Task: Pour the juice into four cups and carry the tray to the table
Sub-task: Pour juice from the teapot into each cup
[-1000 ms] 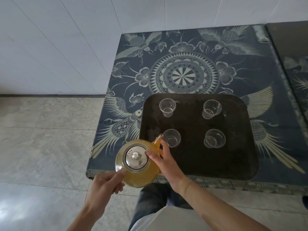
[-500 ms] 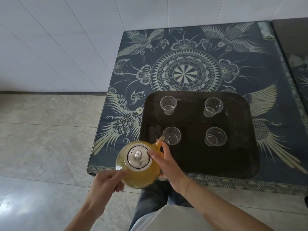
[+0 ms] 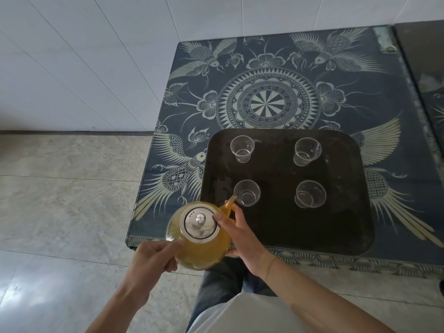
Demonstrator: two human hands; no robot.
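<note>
Both hands are holding the glass teapot (image 3: 217, 245) of amber juice (image 3: 204, 257) over the near edge of the patterned table (image 3: 271, 102). The left hand (image 3: 153, 263) is curling its fingers round the handle side, and the right hand (image 3: 242, 239) is cupping the body, a fingertip pressing the metal lid (image 3: 200, 223). The spout is touching the rim of the near-left cup (image 3: 247, 193), which is one of four clear cups standing on the black tray (image 3: 336, 224).

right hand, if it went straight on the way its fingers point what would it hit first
The teapot: the right hand points up-left, a finger resting on the lid. The nearest cup lies right of that line.
</note>
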